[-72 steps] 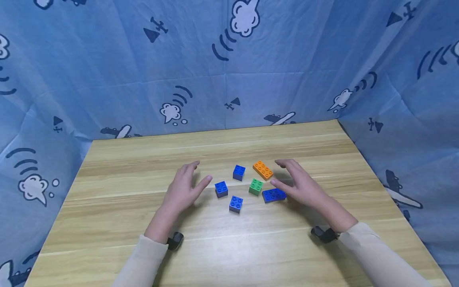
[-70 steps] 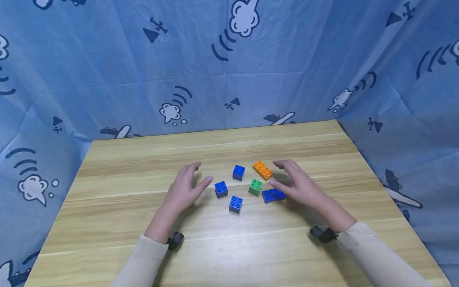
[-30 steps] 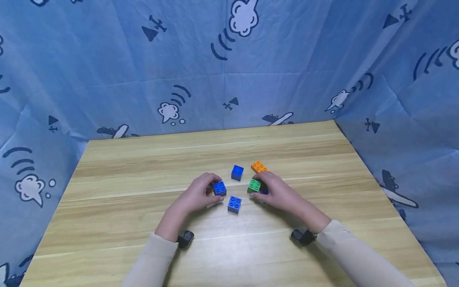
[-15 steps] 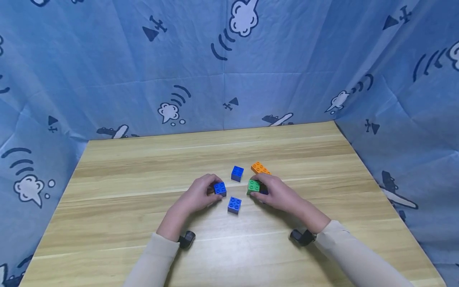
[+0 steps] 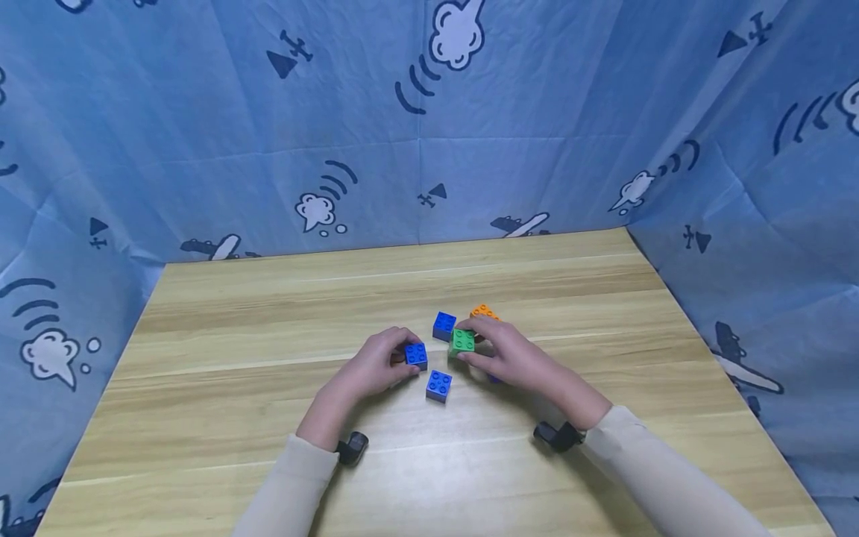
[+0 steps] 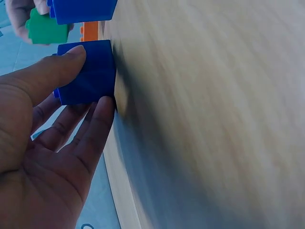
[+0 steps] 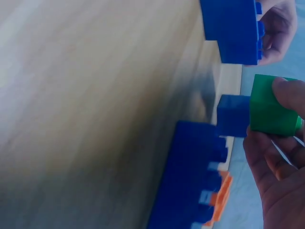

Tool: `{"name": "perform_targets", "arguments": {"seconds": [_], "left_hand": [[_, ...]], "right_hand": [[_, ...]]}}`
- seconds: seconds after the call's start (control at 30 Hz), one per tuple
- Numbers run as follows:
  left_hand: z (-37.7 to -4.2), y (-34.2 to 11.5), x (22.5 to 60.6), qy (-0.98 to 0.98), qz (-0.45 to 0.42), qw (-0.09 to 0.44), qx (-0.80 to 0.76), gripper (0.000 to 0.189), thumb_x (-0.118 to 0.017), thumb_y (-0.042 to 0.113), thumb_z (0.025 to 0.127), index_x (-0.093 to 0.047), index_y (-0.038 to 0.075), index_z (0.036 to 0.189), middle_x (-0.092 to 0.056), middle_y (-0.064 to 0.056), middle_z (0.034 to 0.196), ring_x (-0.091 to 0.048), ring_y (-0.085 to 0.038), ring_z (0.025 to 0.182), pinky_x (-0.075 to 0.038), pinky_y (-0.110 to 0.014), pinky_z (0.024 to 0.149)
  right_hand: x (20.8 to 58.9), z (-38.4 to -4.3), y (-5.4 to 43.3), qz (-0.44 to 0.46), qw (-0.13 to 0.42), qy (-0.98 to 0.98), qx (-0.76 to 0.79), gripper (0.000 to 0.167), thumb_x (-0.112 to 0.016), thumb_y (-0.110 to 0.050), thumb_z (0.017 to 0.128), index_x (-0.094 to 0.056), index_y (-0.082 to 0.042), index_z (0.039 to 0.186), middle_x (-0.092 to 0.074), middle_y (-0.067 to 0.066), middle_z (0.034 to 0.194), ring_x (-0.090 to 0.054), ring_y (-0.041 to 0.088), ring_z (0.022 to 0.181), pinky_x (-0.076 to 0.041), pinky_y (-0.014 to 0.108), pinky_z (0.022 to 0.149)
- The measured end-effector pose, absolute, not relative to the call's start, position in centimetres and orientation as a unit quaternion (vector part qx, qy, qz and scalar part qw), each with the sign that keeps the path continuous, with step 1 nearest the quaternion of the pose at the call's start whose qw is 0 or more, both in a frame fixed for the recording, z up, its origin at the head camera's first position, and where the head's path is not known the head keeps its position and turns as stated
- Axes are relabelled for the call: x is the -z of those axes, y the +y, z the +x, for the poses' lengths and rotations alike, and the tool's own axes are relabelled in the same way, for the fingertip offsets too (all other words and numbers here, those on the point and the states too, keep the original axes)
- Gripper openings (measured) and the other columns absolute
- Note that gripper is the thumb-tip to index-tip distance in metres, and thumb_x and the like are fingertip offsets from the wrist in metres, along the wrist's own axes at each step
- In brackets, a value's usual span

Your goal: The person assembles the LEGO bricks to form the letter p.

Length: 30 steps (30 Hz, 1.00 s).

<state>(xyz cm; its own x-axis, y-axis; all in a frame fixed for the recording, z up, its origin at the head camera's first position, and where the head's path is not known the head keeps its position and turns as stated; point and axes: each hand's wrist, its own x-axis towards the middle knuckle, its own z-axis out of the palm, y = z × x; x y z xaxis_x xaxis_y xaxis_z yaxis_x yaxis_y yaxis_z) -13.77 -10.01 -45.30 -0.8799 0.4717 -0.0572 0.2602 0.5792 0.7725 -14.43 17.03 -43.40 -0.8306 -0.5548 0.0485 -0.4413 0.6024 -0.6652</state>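
Observation:
My left hand (image 5: 374,364) pinches a small square blue toy brick (image 5: 415,356) between thumb and fingers; the left wrist view shows the thumb across one side of this brick (image 6: 90,76), which sits at the tabletop. In my right hand (image 5: 515,359) is a green toy brick (image 5: 461,342), held by thumb and fingertips. The right wrist view shows the green brick (image 7: 269,107) raised off the table. Another square blue brick (image 5: 444,324) lies just behind the green one, and a third blue brick (image 5: 439,385) lies nearer me, between the hands.
Under my right hand, a long blue brick (image 7: 186,167) is mostly hidden in the head view. Partly covered by the fingers, an orange brick (image 5: 483,310) lies behind that hand. The wooden table (image 5: 268,298) ends at a blue patterned cloth (image 5: 376,97).
Both hands came inward from apart. The left took the blue brick and has shifted it slightly right. The right took the green brick, lifted it and moved it left toward the left hand.

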Motion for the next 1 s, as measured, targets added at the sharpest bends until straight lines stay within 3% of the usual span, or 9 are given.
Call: {"name": "perform_targets", "arguments": {"seconds": [0.23, 0.5, 1.0], "left_hand": [[-13.8, -9.8, 45.3, 0.872, 0.221, 0.132, -0.416, 0.033, -0.079, 0.008, 0.092, -0.067, 0.005, 0.123, -0.069, -0.009, 0.115, -0.067, -0.021, 0.108, -0.061, -0.042, 0.103], [-13.8, -9.7, 45.4, 0.868, 0.223, 0.131, -0.423, 0.031, -0.079, 0.006, 0.091, -0.067, 0.005, 0.12, -0.069, -0.009, 0.112, -0.067, -0.021, 0.107, -0.061, -0.042, 0.103], [-14.0, -9.8, 45.5, 0.872, 0.222, 0.129, -0.417, 0.03, -0.081, 0.009, 0.091, -0.065, 0.005, 0.116, -0.068, -0.008, 0.109, -0.066, -0.019, 0.104, -0.063, -0.036, 0.098]], "right_hand": [[42.7, -14.6, 15.6, -0.301, 0.09, 0.884, 0.348, 0.04, -0.076, -0.02, 0.097, -0.064, -0.008, 0.133, -0.07, 0.004, 0.123, -0.065, 0.019, 0.112, -0.061, 0.045, 0.104], [42.3, -14.9, 14.2, -0.302, 0.123, 0.878, 0.349, 0.041, -0.076, -0.021, 0.097, -0.063, -0.01, 0.135, -0.07, 0.004, 0.122, -0.069, 0.023, 0.116, -0.063, 0.045, 0.103], [42.0, -15.4, 12.6, -0.323, 0.147, 0.875, 0.33, 0.037, -0.073, -0.024, 0.1, -0.064, -0.012, 0.134, -0.07, 0.003, 0.125, -0.064, 0.019, 0.107, -0.061, 0.042, 0.104]]}}
